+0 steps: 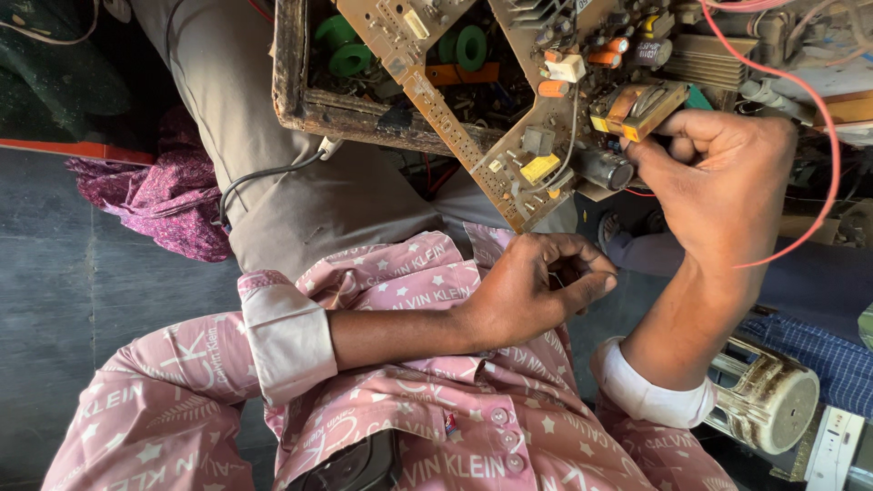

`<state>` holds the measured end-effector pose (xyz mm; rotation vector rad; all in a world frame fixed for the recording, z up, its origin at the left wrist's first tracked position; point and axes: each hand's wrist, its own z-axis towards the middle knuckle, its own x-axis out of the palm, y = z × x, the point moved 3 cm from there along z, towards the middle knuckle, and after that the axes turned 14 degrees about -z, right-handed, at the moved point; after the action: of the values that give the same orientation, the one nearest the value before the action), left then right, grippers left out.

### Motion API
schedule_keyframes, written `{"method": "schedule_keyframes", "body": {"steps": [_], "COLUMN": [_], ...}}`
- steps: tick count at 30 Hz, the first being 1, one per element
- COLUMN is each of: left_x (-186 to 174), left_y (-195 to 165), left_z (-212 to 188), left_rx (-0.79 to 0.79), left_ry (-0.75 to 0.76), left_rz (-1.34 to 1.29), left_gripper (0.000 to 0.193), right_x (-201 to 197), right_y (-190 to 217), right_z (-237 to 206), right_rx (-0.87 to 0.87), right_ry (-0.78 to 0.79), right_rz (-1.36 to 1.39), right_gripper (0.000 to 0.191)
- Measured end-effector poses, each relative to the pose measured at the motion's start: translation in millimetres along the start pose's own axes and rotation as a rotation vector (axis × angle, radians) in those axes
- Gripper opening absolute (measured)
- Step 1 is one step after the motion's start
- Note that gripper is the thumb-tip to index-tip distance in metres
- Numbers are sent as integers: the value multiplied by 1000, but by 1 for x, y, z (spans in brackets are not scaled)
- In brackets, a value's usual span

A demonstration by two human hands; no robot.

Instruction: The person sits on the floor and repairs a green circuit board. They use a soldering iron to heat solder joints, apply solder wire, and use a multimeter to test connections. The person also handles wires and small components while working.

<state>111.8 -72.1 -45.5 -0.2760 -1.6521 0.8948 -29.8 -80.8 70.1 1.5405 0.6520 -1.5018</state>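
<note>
— Two hands are on one job: the right hand (718,186) has its fingertips pinched on the yellow-framed transformer (638,109) that stands on the brown circuit board (509,136), thumb below it and fingers curled over its edge.

— And the left hand (532,291)?

— It is curled under the lower corner of the board, thumb and forefinger bent toward each other. Whether they actually nip the board's edge or only steady it cannot be told; the corner hides the contact.

— Where does the board sit?

— Tilted, resting partly over a worn wooden tray (289,82) of green spools (346,50) and loose parts, above the person's lap.

— How far along does the work look?

— Early to middle, as a judgement. The transformer is seated on the board, not lifted free, and the orange capacitors (607,53), the dark cylinder (602,169) and the white block (566,67) beside it all stand in place. A red wire (823,118) loops past the right wrist, attached somewhere out of view.

— So what is left?

— Nothing appears removed around the grip, so most of the handling of that part seems yet to be done.
</note>
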Motion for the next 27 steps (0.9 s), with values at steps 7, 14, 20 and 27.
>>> {"method": "schedule_keyframes", "body": {"steps": [7,14,20,27], "left_x": [-3,-5,-2,-2], "left_y": [2,3,5,15], "left_z": [4,9,13,18], "left_rx": [-25,6,-67,-117], "left_ry": [-34,-59,-70,-42], "left_rz": [19,68,-103,-210], "left_gripper": [15,15,16,16], "right_x": [6,14,15,-9], "right_y": [-14,-29,-25,-23], "right_z": [-2,-6,-9,-19], "right_rx": [69,-7,21,-24], "right_ry": [33,1,-67,-42], "right_rz": [108,132,13,109], "right_gripper": [9,15,8,7]}}
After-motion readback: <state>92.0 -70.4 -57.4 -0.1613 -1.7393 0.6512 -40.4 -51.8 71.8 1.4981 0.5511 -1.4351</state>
